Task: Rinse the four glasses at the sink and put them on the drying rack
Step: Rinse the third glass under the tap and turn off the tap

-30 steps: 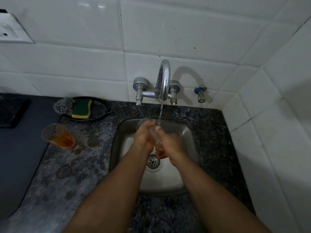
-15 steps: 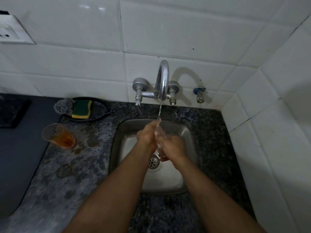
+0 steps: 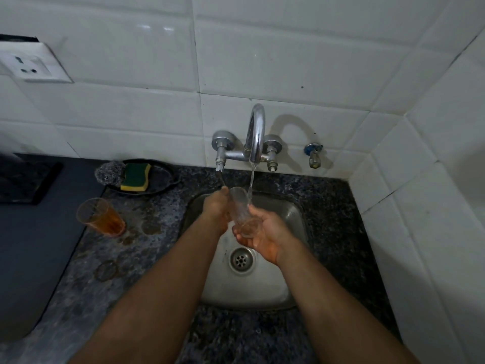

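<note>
Head view: over the steel sink [image 3: 294, 214], under the tap's [image 3: 256, 132] running stream, the left hand [image 3: 216, 208] grips a clear glass [image 3: 238, 208] while the right hand [image 3: 262, 232] cups its base.

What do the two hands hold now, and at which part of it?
One clear drinking glass. The right hand cups its base; the left hand grips its upper side near the rim.

Clear ribbed glass [image 3: 239, 212] at frame centre, tilted mouth-up under the tap's stream above the steel sink [image 3: 294, 258], second glass [image 3: 101, 217] holding amber liquid, upright, left centre
</note>
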### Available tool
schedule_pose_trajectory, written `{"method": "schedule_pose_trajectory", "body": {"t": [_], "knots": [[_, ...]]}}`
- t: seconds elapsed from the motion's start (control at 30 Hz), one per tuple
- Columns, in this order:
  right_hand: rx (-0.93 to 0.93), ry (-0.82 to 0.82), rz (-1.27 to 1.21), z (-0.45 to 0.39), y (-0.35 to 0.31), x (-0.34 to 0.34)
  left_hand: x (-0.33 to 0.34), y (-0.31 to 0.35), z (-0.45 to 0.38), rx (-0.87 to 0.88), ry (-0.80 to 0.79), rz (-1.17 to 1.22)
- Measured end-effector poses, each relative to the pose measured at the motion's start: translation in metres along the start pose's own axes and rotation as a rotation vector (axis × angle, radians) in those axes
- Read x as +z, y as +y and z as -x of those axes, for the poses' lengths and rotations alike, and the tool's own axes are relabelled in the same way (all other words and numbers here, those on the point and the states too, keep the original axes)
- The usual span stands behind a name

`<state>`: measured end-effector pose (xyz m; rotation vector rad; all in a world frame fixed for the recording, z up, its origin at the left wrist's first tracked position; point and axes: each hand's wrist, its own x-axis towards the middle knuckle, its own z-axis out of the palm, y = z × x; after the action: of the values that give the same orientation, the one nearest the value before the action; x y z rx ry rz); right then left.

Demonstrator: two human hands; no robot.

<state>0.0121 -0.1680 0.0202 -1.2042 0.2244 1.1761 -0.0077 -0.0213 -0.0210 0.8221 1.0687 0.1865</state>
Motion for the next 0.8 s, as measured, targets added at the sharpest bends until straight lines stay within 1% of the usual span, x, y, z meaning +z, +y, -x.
{"method": "schedule_pose_trajectory", "body": {"t": [0.1,0.13,0.2,0.27,0.37,0.4,0.47,0.57,0.7,0.8], "knots": [[-0.028,0.020,-0.041,-0.004,-0.008,0.015,-0.004,0.020,-0.001,0.100,0.061,-0.088],[-0.035,0.025,-0.031,-0.005,-0.010,0.019,-0.006,0.028,-0.001,0.132,0.069,-0.132],[-0.063,0.052,0.041,-0.006,-0.013,0.019,-0.009,0.035,-0.008,0.251,0.106,-0.262],[-0.100,0.077,0.132,-0.006,-0.011,0.015,-0.012,0.046,-0.009,0.400,0.182,-0.523],[-0.157,0.134,0.223,-0.002,-0.002,0.007,-0.009,0.062,0.001,0.648,0.223,-0.905],[-0.191,0.146,0.245,0.000,0.001,0.005,-0.008,0.066,0.000,0.704,0.233,-1.015],[-0.267,0.161,0.310,0.000,0.006,0.000,-0.005,0.072,-0.002,0.750,0.253,-1.193],[-0.323,0.179,0.446,0.002,0.006,-0.001,0.001,0.075,0.001,0.766,0.240,-1.435],[-0.399,0.187,0.499,0.002,-0.003,0.004,0.007,0.072,0.004,0.832,0.229,-1.696],[-0.368,0.196,0.551,0.002,0.000,-0.001,0.007,0.073,0.003,0.914,0.227,-1.930]]}}
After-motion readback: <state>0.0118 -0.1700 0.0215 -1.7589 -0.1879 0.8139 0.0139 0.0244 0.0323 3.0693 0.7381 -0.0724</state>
